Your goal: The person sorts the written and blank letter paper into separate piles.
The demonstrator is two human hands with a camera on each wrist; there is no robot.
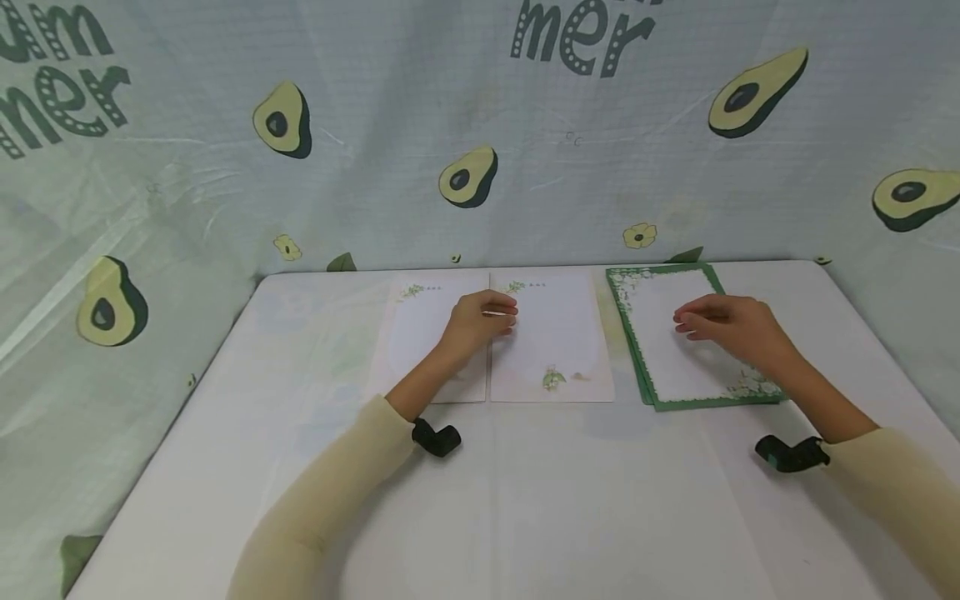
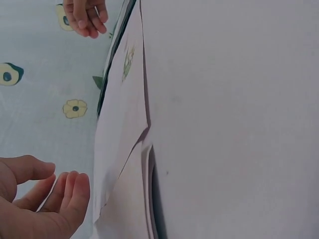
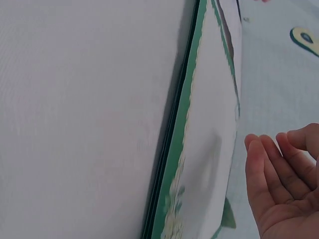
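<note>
My left hand (image 1: 477,321) hovers over two pale sheets of paper lying side by side, the left sheet (image 1: 405,333) and the right sheet (image 1: 555,342), each printed with small green sprigs. Its fingers are loosely bent with nothing between them; in the left wrist view a gap shows between thumb and fingers. Above a stack of green-bordered paper (image 1: 652,333) with a white floral print is my right hand (image 1: 731,325). Thumb and fingers of that hand are relaxed and hold nothing. The right wrist view shows the stack's layered green edge (image 3: 174,144) below the hand (image 3: 284,174).
A white-covered table (image 1: 562,500) carries the papers near its far edge. Behind it and to both sides hangs a pale cloth (image 1: 375,200) printed with avocados. Each wrist wears a black camera, the left camera (image 1: 437,438) and the right camera (image 1: 789,454).
</note>
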